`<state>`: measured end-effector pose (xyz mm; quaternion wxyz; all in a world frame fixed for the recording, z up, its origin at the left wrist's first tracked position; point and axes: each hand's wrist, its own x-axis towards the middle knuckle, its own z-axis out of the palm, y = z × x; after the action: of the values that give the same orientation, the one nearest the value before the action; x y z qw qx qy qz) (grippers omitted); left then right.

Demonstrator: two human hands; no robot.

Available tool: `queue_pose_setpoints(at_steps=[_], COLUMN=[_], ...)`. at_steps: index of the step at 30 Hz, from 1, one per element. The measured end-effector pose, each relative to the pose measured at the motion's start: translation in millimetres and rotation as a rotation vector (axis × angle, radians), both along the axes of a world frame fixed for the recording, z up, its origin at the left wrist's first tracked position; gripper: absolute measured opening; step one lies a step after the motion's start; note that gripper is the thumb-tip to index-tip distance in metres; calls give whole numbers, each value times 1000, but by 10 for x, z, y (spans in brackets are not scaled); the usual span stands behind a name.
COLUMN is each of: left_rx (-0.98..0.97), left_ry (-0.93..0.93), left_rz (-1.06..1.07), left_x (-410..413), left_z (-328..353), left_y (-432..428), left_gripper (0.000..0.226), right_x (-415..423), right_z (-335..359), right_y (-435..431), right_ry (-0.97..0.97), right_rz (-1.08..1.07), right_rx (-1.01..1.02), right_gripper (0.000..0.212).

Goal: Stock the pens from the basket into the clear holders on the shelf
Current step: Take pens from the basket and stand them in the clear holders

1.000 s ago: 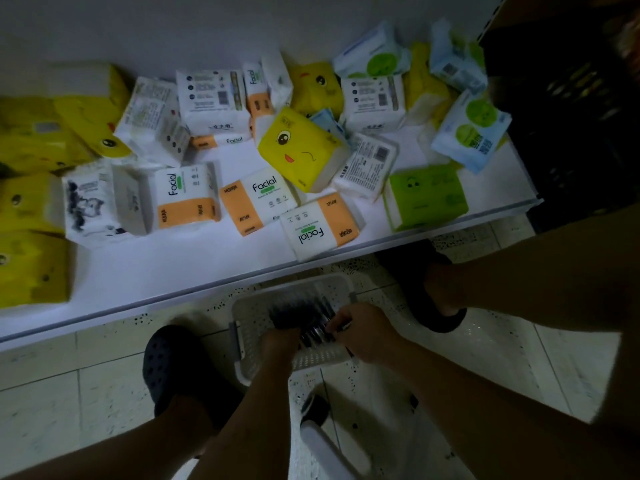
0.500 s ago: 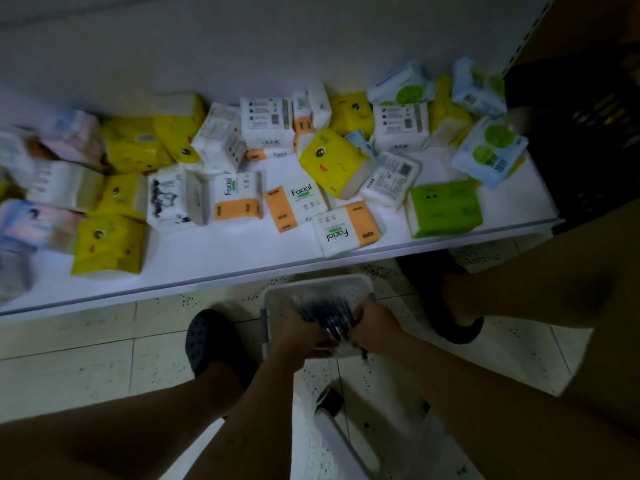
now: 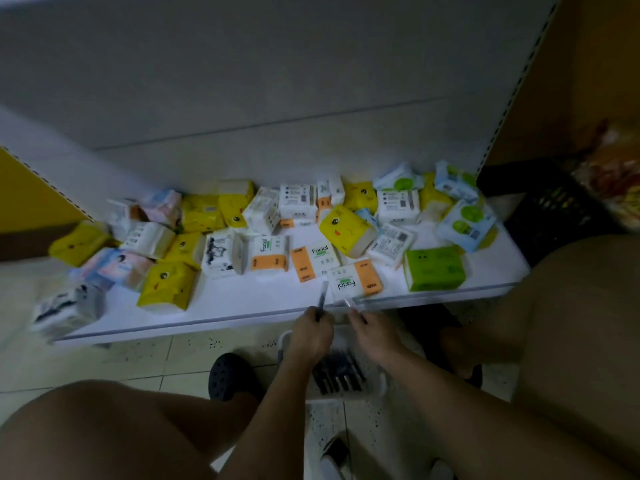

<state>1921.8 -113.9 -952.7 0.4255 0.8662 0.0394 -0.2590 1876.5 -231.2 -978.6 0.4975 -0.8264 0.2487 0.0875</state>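
Note:
A white basket (image 3: 375,388) sits on the tiled floor between my feet, with several dark pens (image 3: 337,372) lying in it. Above the basket, my left hand (image 3: 311,332) grips a pen (image 3: 322,299) whose tip points up toward the shelf edge. My right hand (image 3: 372,329) grips another pen (image 3: 351,304) slanting up to the left. Both hands hover just in front of the low white shelf (image 3: 263,299). No clear holders are in view.
Many tissue packs cover the shelf: yellow (image 3: 346,228), green (image 3: 434,268), orange-and-white "Facial" (image 3: 355,280). A black crate (image 3: 550,206) stands at the right. My dark shoes (image 3: 230,375) flank the basket. The grey back panel rises behind the shelf.
Both hands have lifted out of the basket, each with a pen, up to the shelf edge. The camera has tilted up, showing more of the shelf and back panel.

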Motion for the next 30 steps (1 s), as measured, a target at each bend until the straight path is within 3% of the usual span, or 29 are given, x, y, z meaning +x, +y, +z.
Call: queue_pose_setpoints(at_steps=[3,7,10,14,19,24,26,30], left_rx=[-71,-255,-315,-451,-604,-771,-780,-556], left_ry=[-164,-206,-314,-369,-584,-648,-711,-910], left_rz=[21,36,18,-20,-155,-239,-290,-337], left_x=[7,71,145,179,123,49,7,3], left_z=[211,550,792,1147,1887,2727,3030,3534], left_y=[-47,-160,-240,-378,-576,-784,-862,-1027], left_gripper=[39,25,16,29,20,25,27,45], right_x=[53,219,276,295,196,-3,-93,-219], right_z=[236,554,879,1319,2068,2842,3127,3653], right_y=[-34,-119,-235,-367,-520,-798,-923,-1177], right_ry=[-28,-216,-304,-489,-692,-921,-990,-1105], right_rz=[4,-54,-60,-92,-102,-95,-98,-143], right_rx=[-46,87,167,134,164,-49,-58,-50], right_gripper=[41,21,20,24,25,21,17,12])
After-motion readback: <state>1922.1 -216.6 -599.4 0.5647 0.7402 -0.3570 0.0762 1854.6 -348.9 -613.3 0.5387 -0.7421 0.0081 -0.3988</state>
